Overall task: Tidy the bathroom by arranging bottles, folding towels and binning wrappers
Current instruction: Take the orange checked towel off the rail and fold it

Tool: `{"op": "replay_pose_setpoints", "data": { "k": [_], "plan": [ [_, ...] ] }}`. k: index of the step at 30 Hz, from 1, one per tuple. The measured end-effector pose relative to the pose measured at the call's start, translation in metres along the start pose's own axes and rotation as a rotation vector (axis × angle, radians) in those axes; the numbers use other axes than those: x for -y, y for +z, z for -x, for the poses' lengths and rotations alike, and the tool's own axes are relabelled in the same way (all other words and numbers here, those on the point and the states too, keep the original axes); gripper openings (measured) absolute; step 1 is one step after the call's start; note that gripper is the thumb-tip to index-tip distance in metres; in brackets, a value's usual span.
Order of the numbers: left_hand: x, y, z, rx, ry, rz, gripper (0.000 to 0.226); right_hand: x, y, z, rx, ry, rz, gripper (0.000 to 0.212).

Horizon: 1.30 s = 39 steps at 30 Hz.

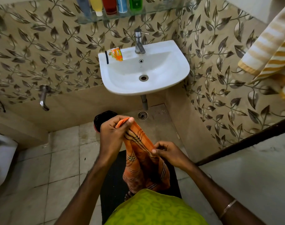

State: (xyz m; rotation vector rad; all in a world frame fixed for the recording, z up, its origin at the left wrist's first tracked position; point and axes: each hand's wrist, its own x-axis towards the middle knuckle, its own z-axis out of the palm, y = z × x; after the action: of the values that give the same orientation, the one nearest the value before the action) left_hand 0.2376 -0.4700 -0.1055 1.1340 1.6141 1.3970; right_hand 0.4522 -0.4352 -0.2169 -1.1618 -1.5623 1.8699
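Green patterned cloth (154,208) fills 6 o'clock, over a black mat (112,184) on grey floor tiles (57,168). Just beyond, the left hand (112,132) pinches the top corner of an orange checked towel (143,156), and the right hand (167,151) grips its edge lower down. Behind the left hand sits a dark bin (102,119). At 12 o'clock, a white sink (171,69) carries an orange wrapper (116,54) on its rim, lettering unreadable. Bottles (111,5) line a glass shelf (154,11) above; a striped towel (268,46) hangs at 2 o'clock.
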Motion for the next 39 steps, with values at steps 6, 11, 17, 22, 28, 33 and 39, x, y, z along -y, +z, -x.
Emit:
{"op": "replay_pose_setpoints", "data": {
  "k": [6,11,17,22,28,33,39],
  "plan": [
    [0.016,-0.009,-0.013,0.056,-0.011,-0.258,0.008,0.008,0.007,-0.005,-0.125,-0.001,-0.030,0.017],
    [0.024,0.006,0.003,0.392,0.050,-0.570,0.072,0.042,0.016,-0.001,-0.028,-0.084,0.025,0.008],
    [0.026,0.007,-0.001,0.614,0.007,-0.587,0.053,0.053,0.008,0.002,0.002,-0.121,0.082,0.015],
    [0.013,0.006,-0.004,0.595,0.068,-0.674,0.013,0.039,0.003,0.006,0.061,-0.050,0.068,0.022],
    [0.005,0.005,0.000,0.572,0.097,-0.586,0.008,0.010,0.007,0.004,-0.078,-0.094,0.262,0.014],
    [-0.009,-0.003,-0.002,0.481,0.027,-0.455,0.008,-0.020,0.013,-0.002,-0.279,-0.206,0.458,0.019],
    [-0.002,-0.024,-0.012,0.331,-0.027,-0.449,0.008,-0.024,0.018,-0.005,-0.247,-0.032,0.067,0.013]
  ]
}}
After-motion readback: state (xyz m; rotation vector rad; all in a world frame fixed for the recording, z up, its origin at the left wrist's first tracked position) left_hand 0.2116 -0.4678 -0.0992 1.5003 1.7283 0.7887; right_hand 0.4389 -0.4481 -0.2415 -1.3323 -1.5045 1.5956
